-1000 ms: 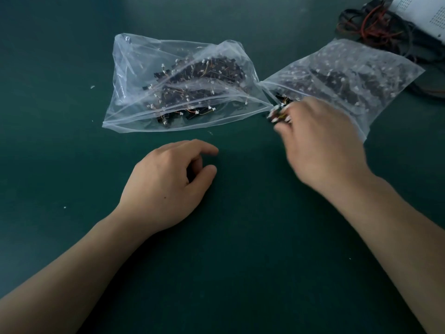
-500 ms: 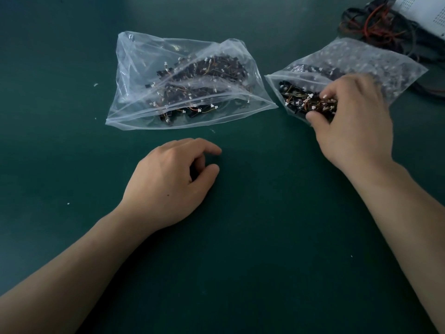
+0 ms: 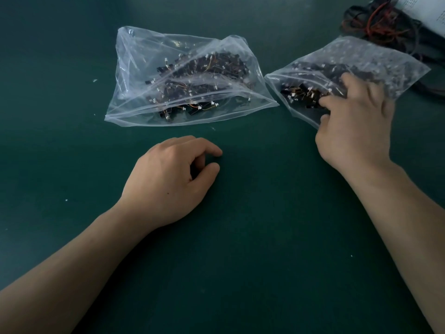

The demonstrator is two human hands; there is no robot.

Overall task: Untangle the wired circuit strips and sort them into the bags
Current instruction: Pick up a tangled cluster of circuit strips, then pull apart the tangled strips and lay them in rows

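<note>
L hand rested palm-down on green table, front-centre. Fingers loosely curled, thumb near index tip, nothing held.

R hand placed at mouth of R bag, fingers curled. Index tip seen touching strip cluster lying just inside the mouth; thumb tucked below, by bag's lower lip. Whether cluster or plastic is actually pinched can't be told, as contact is hidden by the hand.

L bag: clear zip type, laid flat beyond L hand, zip edge towards the person. Filled w/ dark wired strips; white connectors + orange/yellow leads visible. R bag laid just beside it, corners nearly touching, mouth angled to the left; more strips seen thru plastic further in. Both bags apart from L hand.

Far R corner: black/red cables bundled next to a white item, cut off by frame edge, type not discernible.
</note>
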